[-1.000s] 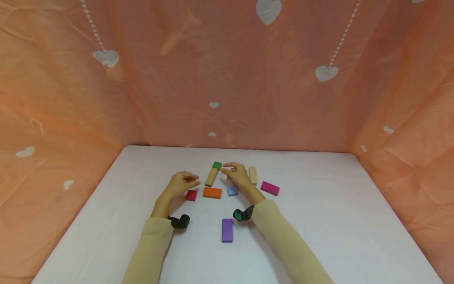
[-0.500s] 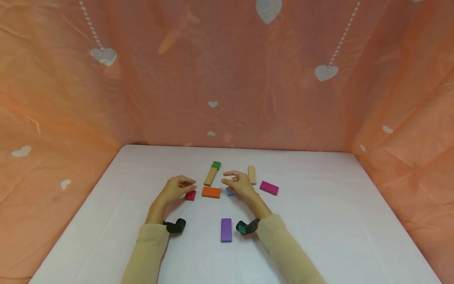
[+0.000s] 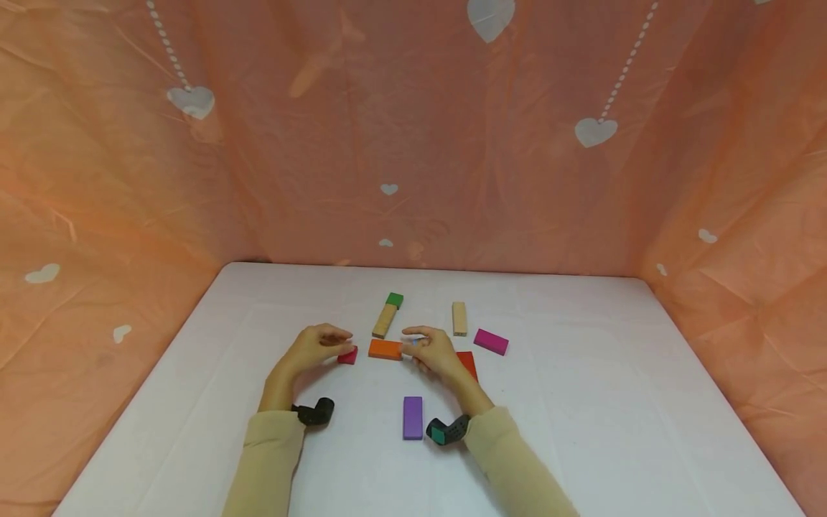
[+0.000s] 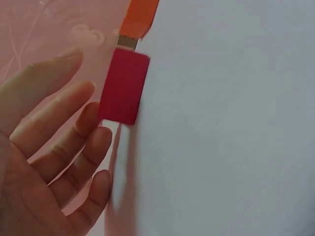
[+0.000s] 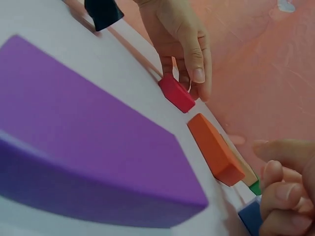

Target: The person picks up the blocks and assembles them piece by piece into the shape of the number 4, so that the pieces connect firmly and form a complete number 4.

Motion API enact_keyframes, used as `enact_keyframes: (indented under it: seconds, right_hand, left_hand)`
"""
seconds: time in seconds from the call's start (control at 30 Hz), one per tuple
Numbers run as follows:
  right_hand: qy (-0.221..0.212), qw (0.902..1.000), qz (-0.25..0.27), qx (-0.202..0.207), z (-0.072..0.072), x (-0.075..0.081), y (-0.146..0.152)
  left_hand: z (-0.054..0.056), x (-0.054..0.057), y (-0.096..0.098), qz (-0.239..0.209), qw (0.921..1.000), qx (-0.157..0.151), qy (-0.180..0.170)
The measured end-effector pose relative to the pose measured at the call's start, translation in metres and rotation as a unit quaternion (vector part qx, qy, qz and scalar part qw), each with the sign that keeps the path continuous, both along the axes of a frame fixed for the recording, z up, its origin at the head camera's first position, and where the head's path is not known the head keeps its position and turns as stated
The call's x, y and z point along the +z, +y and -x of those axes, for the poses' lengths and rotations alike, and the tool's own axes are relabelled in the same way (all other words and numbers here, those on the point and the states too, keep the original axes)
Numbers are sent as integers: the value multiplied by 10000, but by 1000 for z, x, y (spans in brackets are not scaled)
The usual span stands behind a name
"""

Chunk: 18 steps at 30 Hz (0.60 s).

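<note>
The left hand point(image 3: 316, 346) grips nothing, fingers apart at the crimson block point(image 4: 125, 86), contact unclear. The right hand point(image 3: 431, 352), thumb and forefinger apart, hovers by the blue block point(image 5: 251, 216) and orange block point(image 3: 385, 350); a low sweep could knock these 2 askew. A sinking wrist might drag the red block point(image 3: 467, 362) across the table point(image 3: 614, 395).

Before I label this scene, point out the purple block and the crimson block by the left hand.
Purple block point(image 3: 413, 417): head view, middle of its upper face.
Crimson block point(image 4: 124, 86): left wrist view, middle of its broad face.
</note>
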State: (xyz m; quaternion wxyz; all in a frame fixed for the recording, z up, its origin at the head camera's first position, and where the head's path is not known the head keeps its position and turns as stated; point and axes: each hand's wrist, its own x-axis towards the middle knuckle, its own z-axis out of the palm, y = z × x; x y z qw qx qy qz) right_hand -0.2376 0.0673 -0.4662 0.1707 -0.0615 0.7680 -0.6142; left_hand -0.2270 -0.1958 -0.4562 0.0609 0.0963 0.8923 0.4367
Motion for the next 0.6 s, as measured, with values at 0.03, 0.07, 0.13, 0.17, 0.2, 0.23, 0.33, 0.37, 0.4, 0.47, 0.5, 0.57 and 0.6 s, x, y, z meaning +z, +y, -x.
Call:
enact_keyframes:
  seconds: [0.03, 0.07, 0.13, 0.17, 0.2, 0.23, 0.33, 0.37, 0.4, 0.47, 0.5, 0.57, 0.6]
  right_hand:
    - [-6, 10000, -24, 19, -1, -1, -1]
    - [-4, 10000, -71, 40, -1, -1, -1]
    - [-45, 9998, -168, 64, -2, -3, -2]
    - [-63, 9997, -208, 66, -2, -4, -2]
    - [-59, 9996, -267, 67, -2, -5, -3]
    - [-47, 9994, -331, 69, -3, -5, -3]
    - [16, 9985, -534, 73, -4, -5, -5]
    - [24, 9983, -585, 80, -5, -4, -6]
    - [50, 9979, -633, 95, -6, -4, -6]
    - [57, 9977, -663, 113, -7, -3, -8]
    - [50, 9977, -664, 129, -7, -3, -8]
    - [44, 9977, -662, 151, -8, -3, -9]
    - [38, 9977, -663, 151, -8, -3, -9]
  left_hand:
    - [0, 0, -1, -27, 10000, 9, -39]
    - [-1, 0, -2, -19, 10000, 1, -61]
    - [-1, 0, -4, 21, 9999, -37, -109]
    - [-2, 0, -5, 26, 9999, -20, -157]
    - [-2, 0, -5, 52, 9998, -22, -177]
    - [-2, 0, -6, 80, 9998, -18, -198]
    - [-3, 1, -7, 186, 9996, -46, -229]
    - [-3, 1, -8, 232, 9994, -60, -230]
    - [-4, 2, -8, 261, 9994, -58, -237]
    - [-4, 2, -9, 316, 9992, -88, -225]
    - [-4, 2, -9, 329, 9992, -87, -220]
    - [-5, 2, -10, 319, 9992, -107, -211]
    - [-5, 2, -11, 294, 9993, -95, -213]
